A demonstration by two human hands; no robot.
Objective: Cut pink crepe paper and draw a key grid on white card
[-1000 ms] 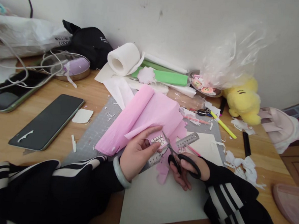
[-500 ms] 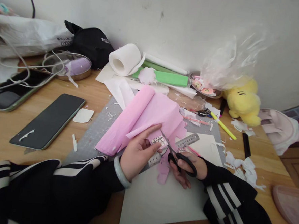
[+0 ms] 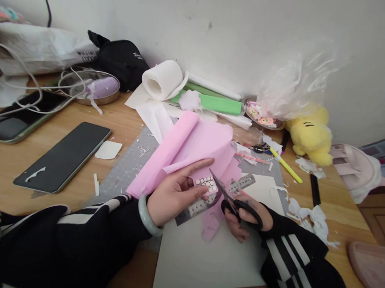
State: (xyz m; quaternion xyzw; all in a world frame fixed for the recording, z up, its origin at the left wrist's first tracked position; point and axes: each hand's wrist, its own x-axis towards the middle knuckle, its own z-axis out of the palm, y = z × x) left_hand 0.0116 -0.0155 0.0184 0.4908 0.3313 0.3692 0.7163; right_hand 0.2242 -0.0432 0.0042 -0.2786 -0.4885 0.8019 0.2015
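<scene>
My left hand [image 3: 176, 193] pinches a small patterned paper piece [image 3: 207, 184] together with the edge of the pink paper [image 3: 209, 138]. My right hand [image 3: 248, 217] has its fingers in the black handles of the scissors [image 3: 225, 191], whose blades point up and left beside the patterned piece. The pink roll [image 3: 166, 153] lies slantwise on the grey cutting mat [image 3: 119, 165]. A metal ruler [image 3: 242, 182] passes beneath the hands, partly hidden. Under them lies a white sheet [image 3: 205, 262], with a pink scrap [image 3: 210, 227] hanging over it.
A dark phone [image 3: 63, 158] lies left. Behind are a white paper roll [image 3: 163, 80], green paper [image 3: 219, 104] and a metal dish [image 3: 100, 97]. Right stand a yellow plush toy [image 3: 310, 136], a yellow pen [image 3: 285, 165] and crumpled white scraps [image 3: 316, 217].
The scissors and my right hand have shifted slightly right, away from the patterned piece. My left wrist has moved a little left, and more of the ruler's near end shows.
</scene>
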